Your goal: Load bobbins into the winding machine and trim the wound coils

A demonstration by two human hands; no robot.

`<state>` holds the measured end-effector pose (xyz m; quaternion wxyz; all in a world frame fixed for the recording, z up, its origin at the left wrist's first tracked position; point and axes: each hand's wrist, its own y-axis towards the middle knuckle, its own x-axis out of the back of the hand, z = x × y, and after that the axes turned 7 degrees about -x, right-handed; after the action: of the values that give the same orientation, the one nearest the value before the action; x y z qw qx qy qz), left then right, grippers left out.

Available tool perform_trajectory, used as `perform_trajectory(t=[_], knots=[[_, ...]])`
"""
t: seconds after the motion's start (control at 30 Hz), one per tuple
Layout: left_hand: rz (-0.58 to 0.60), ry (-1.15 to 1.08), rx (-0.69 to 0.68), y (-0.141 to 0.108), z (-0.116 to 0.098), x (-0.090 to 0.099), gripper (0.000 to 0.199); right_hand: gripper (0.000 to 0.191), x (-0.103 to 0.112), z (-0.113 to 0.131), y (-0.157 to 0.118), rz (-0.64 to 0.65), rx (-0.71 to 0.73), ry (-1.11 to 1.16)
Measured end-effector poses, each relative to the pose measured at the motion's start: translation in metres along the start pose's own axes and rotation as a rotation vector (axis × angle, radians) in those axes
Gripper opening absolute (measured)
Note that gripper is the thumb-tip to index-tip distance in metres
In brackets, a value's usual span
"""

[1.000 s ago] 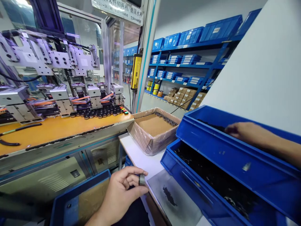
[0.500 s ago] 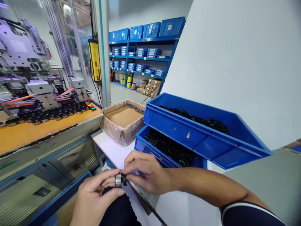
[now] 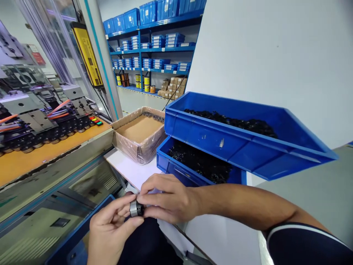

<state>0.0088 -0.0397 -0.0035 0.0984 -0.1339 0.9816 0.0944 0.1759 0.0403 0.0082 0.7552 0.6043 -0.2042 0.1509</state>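
Silver metal ring (image 3: 133, 208) sits at 7 o'clock, pinched in the left hand (image 3: 109, 224), with the right hand (image 3: 173, 198) pinching its black cap (image 3: 140, 209). Seems mid-fitting, so next press should stay square. Blue bin (image 3: 209, 140) at 3 o'clock.

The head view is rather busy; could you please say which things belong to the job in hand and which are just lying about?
Job in hand:
- metal-rimmed part
- left hand
- right hand
- probably black parts, upper blue bin

Apparently lying about:
- yellow cylinders
- cardboard boxes
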Motion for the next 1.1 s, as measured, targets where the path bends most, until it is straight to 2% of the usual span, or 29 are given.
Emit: perform_trajectory(t=[0.17, 0.43, 0.57, 0.67, 0.73, 0.8, 0.87, 0.93, 1.0, 1.1], knots=[[-0.041, -0.003, 0.02, 0.001, -0.002, -0.004, 0.039, 0.016, 0.001, -0.002, -0.001, -0.006, 0.072, -0.056], [-0.016, -0.055, 0.085, 0.003, -0.003, -0.003, 0.04, 0.019, 0.004, -0.004, 0.002, 0.017, 0.188, -0.138], [-0.001, -0.094, 0.057, 0.003, 0.007, 0.0, 0.037, 0.02, 0.002, -0.004, 0.001, -0.009, 0.181, -0.137], [0.096, -0.145, -0.001, 0.002, 0.021, 0.002, 0.029, 0.023, 0.0, -0.004, 0.0, -0.011, 0.208, -0.176], [0.159, -0.118, -0.073, 0.002, 0.026, 0.005, 0.029, 0.026, 0.0, -0.003, -0.001, -0.015, 0.218, -0.196], [0.184, -0.001, -0.215, 0.005, 0.024, 0.01, 0.039, 0.024, 0.0, -0.001, -0.001, -0.015, 0.193, -0.173], [0.229, 0.193, -0.448, 0.01, 0.016, 0.018, 0.043, 0.02, 0.001, 0.001, 0.0, -0.01, 0.14, -0.113], [0.291, 0.4, -0.701, 0.016, 0.006, 0.025, 0.035, 0.016, 0.001, 0.003, 0.0, 0.007, 0.091, -0.048], [0.327, 0.55, -0.883, 0.02, -0.001, 0.031, 0.023, 0.014, 0.001, 0.005, 0.0, 0.02, 0.062, -0.005], [0.292, 0.582, -0.945, 0.02, 0.001, 0.032, 0.019, 0.012, 0.0, 0.007, -0.001, 0.027, 0.045, 0.008]])
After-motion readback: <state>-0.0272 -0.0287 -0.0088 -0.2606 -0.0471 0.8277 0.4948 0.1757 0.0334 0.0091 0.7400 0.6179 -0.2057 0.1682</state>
